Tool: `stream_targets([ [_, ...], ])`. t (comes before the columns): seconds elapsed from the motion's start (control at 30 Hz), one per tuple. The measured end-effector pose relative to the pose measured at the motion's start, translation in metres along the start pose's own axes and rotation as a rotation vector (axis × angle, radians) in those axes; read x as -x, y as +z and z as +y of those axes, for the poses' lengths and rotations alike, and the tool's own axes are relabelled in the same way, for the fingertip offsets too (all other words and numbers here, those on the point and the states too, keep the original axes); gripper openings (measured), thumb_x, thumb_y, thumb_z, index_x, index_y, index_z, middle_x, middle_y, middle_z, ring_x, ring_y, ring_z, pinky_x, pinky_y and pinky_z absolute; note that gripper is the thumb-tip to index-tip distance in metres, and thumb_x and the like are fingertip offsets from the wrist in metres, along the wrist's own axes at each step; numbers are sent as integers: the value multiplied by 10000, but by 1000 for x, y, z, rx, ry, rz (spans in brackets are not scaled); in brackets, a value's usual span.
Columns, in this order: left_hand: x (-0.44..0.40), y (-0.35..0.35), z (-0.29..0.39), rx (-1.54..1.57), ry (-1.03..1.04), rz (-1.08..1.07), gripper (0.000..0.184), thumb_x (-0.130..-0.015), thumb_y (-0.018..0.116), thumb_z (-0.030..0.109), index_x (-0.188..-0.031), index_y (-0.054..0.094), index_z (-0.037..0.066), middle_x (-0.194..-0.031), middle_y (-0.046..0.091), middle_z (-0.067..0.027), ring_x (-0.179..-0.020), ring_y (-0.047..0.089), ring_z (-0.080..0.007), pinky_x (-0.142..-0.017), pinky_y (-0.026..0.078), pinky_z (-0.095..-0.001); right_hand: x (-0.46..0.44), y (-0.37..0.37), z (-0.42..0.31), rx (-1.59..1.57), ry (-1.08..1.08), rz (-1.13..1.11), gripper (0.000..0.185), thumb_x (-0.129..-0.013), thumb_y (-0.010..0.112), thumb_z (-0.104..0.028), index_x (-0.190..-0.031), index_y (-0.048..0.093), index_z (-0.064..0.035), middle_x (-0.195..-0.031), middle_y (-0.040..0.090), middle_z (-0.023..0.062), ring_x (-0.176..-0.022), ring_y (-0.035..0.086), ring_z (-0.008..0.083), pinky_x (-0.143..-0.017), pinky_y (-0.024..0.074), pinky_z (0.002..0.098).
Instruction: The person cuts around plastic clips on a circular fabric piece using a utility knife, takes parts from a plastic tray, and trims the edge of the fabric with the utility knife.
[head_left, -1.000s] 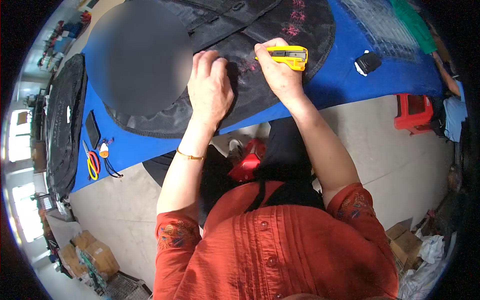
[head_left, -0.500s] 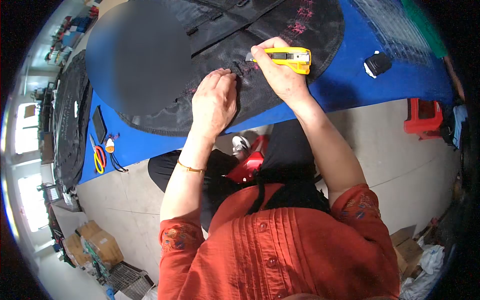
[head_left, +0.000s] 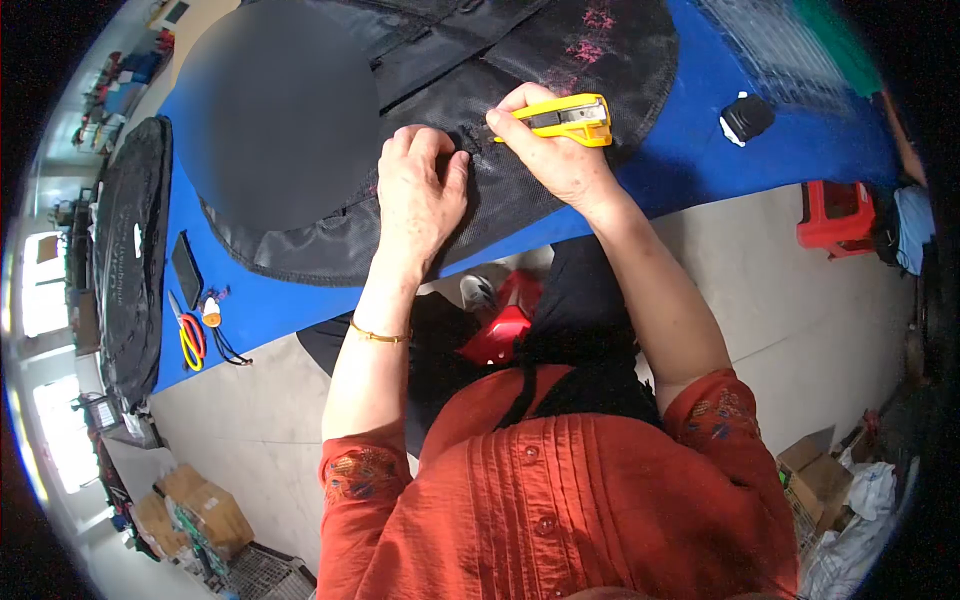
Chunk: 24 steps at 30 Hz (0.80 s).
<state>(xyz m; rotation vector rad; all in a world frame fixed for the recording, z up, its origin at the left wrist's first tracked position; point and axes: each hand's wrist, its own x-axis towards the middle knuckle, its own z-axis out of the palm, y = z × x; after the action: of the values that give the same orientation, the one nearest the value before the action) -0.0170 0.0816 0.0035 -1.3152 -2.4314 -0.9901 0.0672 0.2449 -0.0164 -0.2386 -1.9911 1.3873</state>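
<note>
A black fabric piece (head_left: 520,190) with a mesh weave and a rounded, stitched edge lies on the blue table. Pink thread bits (head_left: 585,48) are scattered over its upper right part. My right hand (head_left: 555,155) grips a yellow utility knife (head_left: 580,120), its front end pointing left, close to the fabric. Just left of it, my left hand (head_left: 420,190) presses on the fabric with its fingers curled; whether they pinch the cloth is hidden. A large blurred patch covers the fabric's left part.
On the blue table (head_left: 260,295) at left lie scissors (head_left: 190,340), a dark phone-like slab (head_left: 186,263) and a small corded item (head_left: 211,312). A black object (head_left: 747,119) sits at right. A red stool (head_left: 835,220) stands on the floor beyond the table edge.
The knife and my right hand have shifted slightly left and down. My left hand's fingers have bent more, the thumb now apart from them. The whole view has turned a little.
</note>
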Motion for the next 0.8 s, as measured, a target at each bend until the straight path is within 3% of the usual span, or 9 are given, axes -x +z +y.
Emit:
stream_targets([
  [0.07,0,0,-1,-1,-3,45,149,-844,729,102,-936,641,25,-1005,630,-143,-972,603,-345,-864,499,-417,2,-1,-3,-41,59,-16,167,-928,702,-223,-869,643,-78,-749,651,32,-700,610,133,-663,498,321],
  [0.3,1,9,-8,3,16,99,235,-854,714,140,-1047,650,21,-1106,641,-148,-1048,589,-346,-934,474,-421,0,-5,-1,-29,71,-65,179,-928,699,-218,-857,624,-72,-742,643,29,-698,602,123,-664,491,316],
  [0.37,1,14,-11,-104,73,190,300,-830,739,178,-1046,627,3,-1108,620,-176,-1059,566,-381,-956,439,-475,0,-5,0,1,92,-109,112,-948,677,-132,-893,618,-54,-803,631,-9,-779,596,70,-721,490,257],
  [0.5,0,14,-13,-103,20,185,381,-818,767,242,-1067,625,-10,-1097,616,-194,-1065,565,-388,-969,431,-487,1,-6,-11,99,46,-120,109,-952,673,-126,-898,613,-53,-801,625,-11,-766,587,67,-715,486,250],
  [0.7,-8,9,-15,-116,-100,88,364,-794,800,272,-961,674,-26,-1070,612,-221,-1050,569,-378,-954,450,-473,0,-2,-12,120,-13,-81,115,-936,712,-126,-919,619,-61,-789,604,-25,-750,571,53,-692,471,232],
  [0.77,-10,10,-20,-70,-126,62,302,-794,798,251,-868,687,-20,-1065,615,-211,-1054,564,-372,-948,459,-455,-1,0,-13,14,21,-14,192,-890,763,-214,-852,634,-77,-749,654,42,-685,627,141,-650,505,311],
  [0.8,-11,10,-19,-67,-125,62,302,-794,798,251,-868,687,-20,-1065,615,-211,-1054,564,-372,-948,459,-455,0,1,-12,16,21,-13,192,-890,763,-214,-852,634,-77,-749,654,42,-685,627,141,-650,505,311],
])
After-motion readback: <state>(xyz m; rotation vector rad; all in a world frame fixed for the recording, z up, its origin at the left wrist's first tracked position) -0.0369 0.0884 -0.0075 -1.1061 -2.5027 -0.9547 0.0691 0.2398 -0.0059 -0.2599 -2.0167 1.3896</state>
